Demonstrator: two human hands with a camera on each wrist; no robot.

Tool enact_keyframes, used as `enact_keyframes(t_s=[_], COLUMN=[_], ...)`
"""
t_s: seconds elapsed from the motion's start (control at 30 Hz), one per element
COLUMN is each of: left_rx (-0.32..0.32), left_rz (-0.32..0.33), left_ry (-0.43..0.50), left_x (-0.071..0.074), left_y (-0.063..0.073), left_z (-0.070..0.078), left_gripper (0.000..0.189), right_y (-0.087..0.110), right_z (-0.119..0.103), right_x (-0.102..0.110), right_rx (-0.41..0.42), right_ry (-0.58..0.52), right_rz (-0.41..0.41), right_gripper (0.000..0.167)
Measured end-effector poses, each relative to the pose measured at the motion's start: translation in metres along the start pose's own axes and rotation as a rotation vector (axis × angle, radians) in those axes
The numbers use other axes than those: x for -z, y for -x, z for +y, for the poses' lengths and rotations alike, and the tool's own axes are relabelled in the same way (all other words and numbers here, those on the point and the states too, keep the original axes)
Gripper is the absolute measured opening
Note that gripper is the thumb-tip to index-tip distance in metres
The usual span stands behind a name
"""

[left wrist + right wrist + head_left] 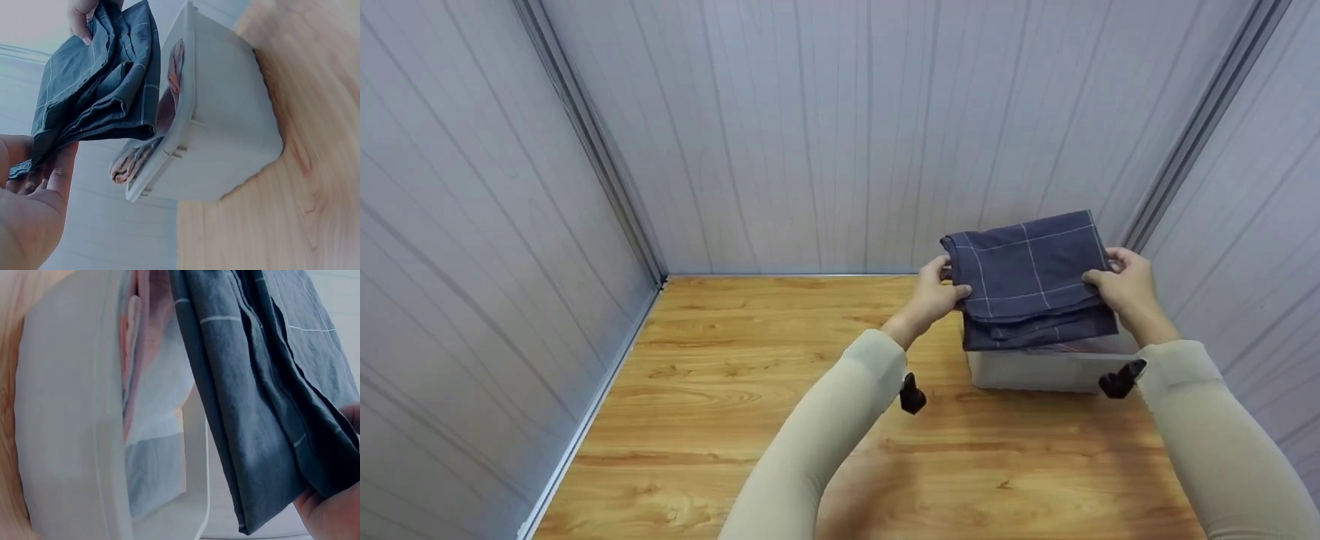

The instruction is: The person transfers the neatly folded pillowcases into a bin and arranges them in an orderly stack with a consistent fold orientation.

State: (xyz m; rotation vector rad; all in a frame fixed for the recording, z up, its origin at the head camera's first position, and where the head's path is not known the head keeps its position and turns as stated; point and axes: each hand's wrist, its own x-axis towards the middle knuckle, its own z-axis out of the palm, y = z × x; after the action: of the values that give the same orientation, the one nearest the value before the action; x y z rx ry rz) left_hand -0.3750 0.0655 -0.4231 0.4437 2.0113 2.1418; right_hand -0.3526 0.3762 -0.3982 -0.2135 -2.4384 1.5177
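A folded dark navy cloth (1027,262) with thin white check lines hangs above a pale plastic bin (1027,373). My left hand (934,295) pinches its left edge, thumb on top and fingers beneath. At the opposite edge my right hand (1129,287) grips it the same way. In the left wrist view, the cloth's layered folds (121,93) show above the bin's opening, apart from the rim. Inside the bin, the right wrist view shows a pinkish fabric (147,332) and a grey fabric (157,472).
The bin stands on a wood-grain surface (720,390), near its back right. Pale panelled walls (810,135) rise at the back and both sides, with metal strips in the corners. A small black piece (913,394) sticks out at the left cuff, and another (1121,380) at the right.
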Motion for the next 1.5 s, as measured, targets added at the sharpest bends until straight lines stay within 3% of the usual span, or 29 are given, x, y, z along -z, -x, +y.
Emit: enact_keyframes(t_s=[0.2,0.5,0.97,1.23,1.5], left_rx=[-0.016,-0.041,0.001,0.068,0.171], left_rz=[0.002,-0.003,0.000,-0.009,-0.036], left_ry=[-0.017,-0.073,-0.109,-0.187,-0.115], left_x=[-0.016,-0.028,-0.036,-0.042,-0.043], left_y=[-0.007,-0.010,-0.010,-0.007,-0.003], left_z=[0.008,0.012,-0.012,-0.026,-0.033], left_gripper=[0.069,0.069,0.069,0.074,0.076], right_y=[-0.002,-0.002,0.000,0.003,0.005], right_z=[-0.002,0.001,0.029,0.052,0.065], right_x=[0.015,0.028,0.025,0.018,0.011], right_rx=[-0.020,-0.042,-0.083,-0.067,-0.091], right_ry=[-0.012,-0.022,0.014,0.178,0.211], right_rz=[0.041,0.053,0.025,0.022,0.005], right_gripper=[0.028,0.023,0.020,0.026,0.029])
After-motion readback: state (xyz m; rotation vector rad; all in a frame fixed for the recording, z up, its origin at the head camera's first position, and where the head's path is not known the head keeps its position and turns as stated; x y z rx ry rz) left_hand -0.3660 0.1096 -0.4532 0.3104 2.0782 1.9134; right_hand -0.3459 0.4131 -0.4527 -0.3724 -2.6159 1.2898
